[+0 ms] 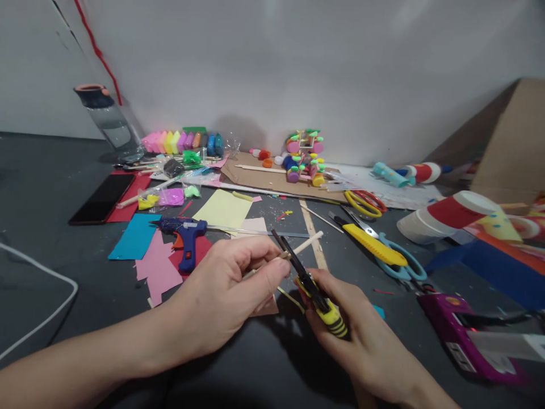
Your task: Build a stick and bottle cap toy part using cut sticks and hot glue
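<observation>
My left hand (238,278) is closed, pinching a thin wooden stick (310,241) between thumb and fingers. The pale end of the stick points up and right, past the dark jaws of the pliers. Wrapped around the yellow-and-black handles is my right hand (353,318), holding the pliers (313,289) with their jaws pointing up and left. The jaws lie against or around the stick close to my left fingertips; I cannot tell whether they bite it. Beyond my left hand lies a blue glue gun (193,230) among pink and red paper pieces (159,267).
A yellow utility knife (374,244) and blue-handled scissors (402,270) lie to the right, near paper cups (443,218) and a purple device (468,341). A phone (102,199) and water bottle (113,125) are left. Small colourful models (304,159) stand on cardboard (251,176) behind.
</observation>
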Demonstrator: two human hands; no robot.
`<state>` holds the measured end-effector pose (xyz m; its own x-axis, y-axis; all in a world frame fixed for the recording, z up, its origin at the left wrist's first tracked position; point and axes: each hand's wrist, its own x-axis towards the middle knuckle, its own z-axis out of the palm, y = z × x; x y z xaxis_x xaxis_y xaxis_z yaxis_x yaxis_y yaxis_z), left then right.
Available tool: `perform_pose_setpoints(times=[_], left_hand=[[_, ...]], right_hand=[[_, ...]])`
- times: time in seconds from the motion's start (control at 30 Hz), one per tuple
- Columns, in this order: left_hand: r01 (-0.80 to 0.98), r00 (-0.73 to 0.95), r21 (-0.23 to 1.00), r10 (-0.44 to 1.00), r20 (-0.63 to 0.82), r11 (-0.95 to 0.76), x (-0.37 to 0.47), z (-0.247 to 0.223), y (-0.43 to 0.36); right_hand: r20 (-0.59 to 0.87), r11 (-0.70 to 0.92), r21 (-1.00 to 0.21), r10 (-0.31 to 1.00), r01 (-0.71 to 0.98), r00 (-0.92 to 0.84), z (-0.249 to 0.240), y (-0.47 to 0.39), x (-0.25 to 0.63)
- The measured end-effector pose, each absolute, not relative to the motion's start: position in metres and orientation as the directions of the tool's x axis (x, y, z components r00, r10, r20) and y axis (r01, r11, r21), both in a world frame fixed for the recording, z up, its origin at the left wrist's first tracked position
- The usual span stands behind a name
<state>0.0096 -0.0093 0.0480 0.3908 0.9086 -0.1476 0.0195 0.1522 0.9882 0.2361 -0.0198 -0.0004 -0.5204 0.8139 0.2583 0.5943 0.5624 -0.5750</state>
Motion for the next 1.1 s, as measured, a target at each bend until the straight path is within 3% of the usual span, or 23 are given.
perform_pose_setpoints(times=[0.3, 0.43, 0.77, 1.1], left_hand=[[-0.008, 0.312, 0.997, 0.947, -0.076, 0.082, 0.0116, 0.0403, -0.0110], [-0.057, 0.325, 0.990, 0.940, -0.103, 0.128, 0.0123, 0.0424, -0.0096], [-0.144, 0.368, 0.960, 0.913, -0.176, 0.242, 0.0140, 0.0459, -0.0064], [-0.086, 0.348, 0.981, 0.928, -0.133, 0.173, 0.0164, 0.0403, -0.0066]], right_hand=[[0.179, 0.470, -0.677, 0.852, 0.567, -0.493, -0.0037, -0.0162, 0.2325], [0.182, 0.461, -0.708, 0.851, 0.535, -0.492, -0.0035, -0.0155, 0.2307], [0.182, 0.461, -0.707, 0.851, 0.535, -0.493, -0.0014, -0.0160, 0.2287], [0.181, 0.467, -0.650, 0.861, 0.600, -0.475, -0.0072, -0.0205, 0.2278]])
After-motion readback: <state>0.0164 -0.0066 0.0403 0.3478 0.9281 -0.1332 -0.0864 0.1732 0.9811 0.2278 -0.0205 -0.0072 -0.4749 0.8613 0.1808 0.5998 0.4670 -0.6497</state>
